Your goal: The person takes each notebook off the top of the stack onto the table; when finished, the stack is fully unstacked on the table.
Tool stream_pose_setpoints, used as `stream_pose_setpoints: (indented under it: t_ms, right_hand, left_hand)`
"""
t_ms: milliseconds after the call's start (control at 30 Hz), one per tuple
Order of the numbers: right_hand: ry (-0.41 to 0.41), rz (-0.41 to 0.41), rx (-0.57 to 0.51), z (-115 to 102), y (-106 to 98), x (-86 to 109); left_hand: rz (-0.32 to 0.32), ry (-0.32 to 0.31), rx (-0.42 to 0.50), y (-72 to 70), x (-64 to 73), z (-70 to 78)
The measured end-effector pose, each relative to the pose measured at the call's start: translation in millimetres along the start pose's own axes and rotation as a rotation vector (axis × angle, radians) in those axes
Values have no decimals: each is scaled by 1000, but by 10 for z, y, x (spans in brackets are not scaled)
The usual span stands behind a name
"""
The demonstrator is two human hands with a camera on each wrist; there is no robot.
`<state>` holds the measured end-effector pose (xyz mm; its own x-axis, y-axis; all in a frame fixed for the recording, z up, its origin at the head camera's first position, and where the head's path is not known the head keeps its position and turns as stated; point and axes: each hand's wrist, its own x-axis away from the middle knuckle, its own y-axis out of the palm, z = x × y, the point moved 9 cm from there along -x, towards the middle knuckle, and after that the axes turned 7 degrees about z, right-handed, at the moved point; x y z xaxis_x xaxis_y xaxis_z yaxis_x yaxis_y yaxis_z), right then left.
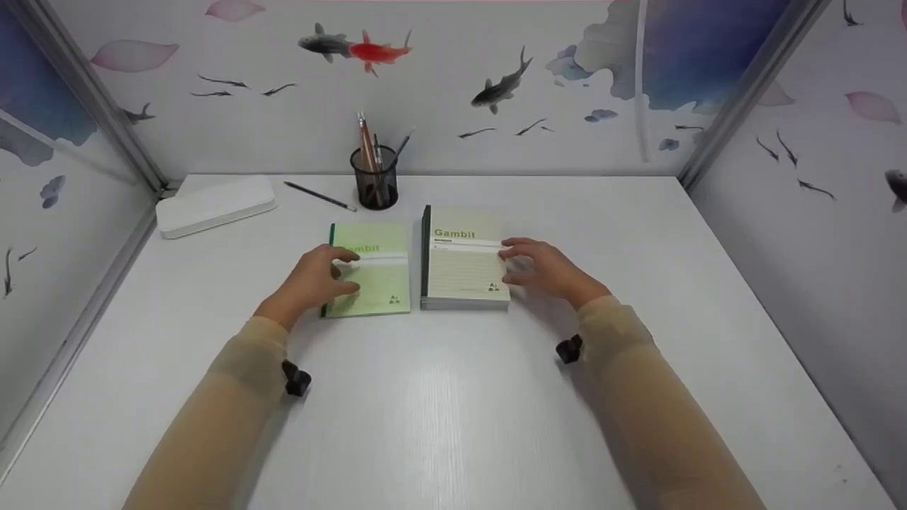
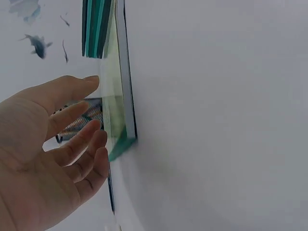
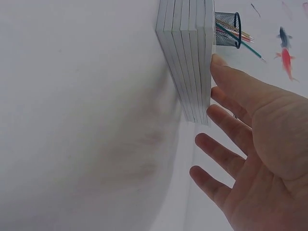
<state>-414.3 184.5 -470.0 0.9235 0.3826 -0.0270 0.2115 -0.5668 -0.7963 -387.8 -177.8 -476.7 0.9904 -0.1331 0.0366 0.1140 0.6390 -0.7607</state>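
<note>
A single green "Gambit" notebook (image 1: 386,283) lies on the white table in the head view. Over its left side is my left hand (image 1: 310,280), fingers loosely bent and holding nothing; whether they touch the cover I cannot tell. Just to the right stands a stack of several notebooks (image 1: 464,273) with a pale cover on top. At the stack's right edge, my right hand (image 1: 549,269) has its thumb and fingers spread. The right wrist view shows the stack's page edges (image 3: 185,62) close to the thumb and fingertips, with no grip around them.
A black mesh pen cup (image 1: 377,188) with pencils stands behind the notebooks. Left of it lies a dark pencil (image 1: 319,195). A white flat box (image 1: 216,205) sits in the back left corner. Printed panels (image 1: 439,142) enclose the table's back and sides.
</note>
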Motion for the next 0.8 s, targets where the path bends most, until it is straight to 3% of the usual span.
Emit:
stream_pose_setpoints:
  t_ms: [200,467,633,800]
  right_hand:
    - [26,-5,-5,29,-4,-20]
    - [35,8,-38,58,-4,-3]
    - [40,3,-39,70,6,0]
    - [31,6,-60,82,23,11]
  left_hand:
    - [-2,16,119,204,-94,338]
    - [-40,-31,242,529,-203,649]
    - [-77,-66,327,664,-228,752]
    - [-83,-92,348,718,-260,739]
